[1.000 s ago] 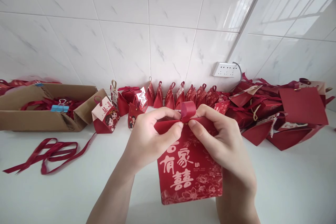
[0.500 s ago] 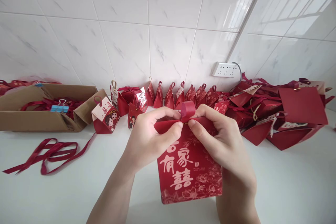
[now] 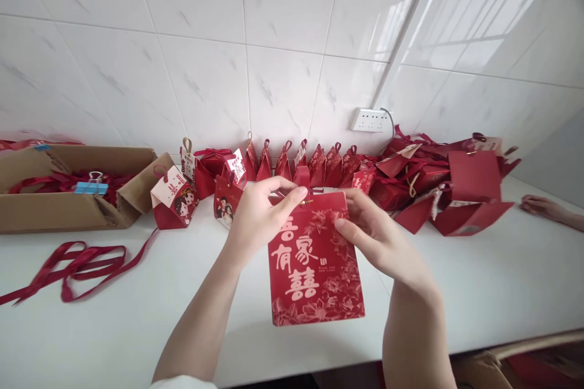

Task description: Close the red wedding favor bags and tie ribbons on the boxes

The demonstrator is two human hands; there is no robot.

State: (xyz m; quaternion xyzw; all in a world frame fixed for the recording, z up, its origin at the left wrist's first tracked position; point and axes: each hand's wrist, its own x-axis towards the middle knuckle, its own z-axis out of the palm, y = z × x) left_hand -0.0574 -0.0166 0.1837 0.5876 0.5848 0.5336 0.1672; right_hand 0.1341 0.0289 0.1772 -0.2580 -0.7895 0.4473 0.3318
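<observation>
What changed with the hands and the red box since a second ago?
The right hand has let go of the top beside the loop and moved right, to the right edge of the box, thumb on its front. The view has swung rightward, and another person's hand and a lower carton now show at the right. The left hand still pinches the top beside the loop; the loose ribbon lies as it was.

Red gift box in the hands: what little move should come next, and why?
Perhaps the right hand should press the small gold-coloured fastener flat: it shows near the top edge of the red gift box, below the ribbon loop, and the left hand pinches beside it, steadying that edge.
</observation>
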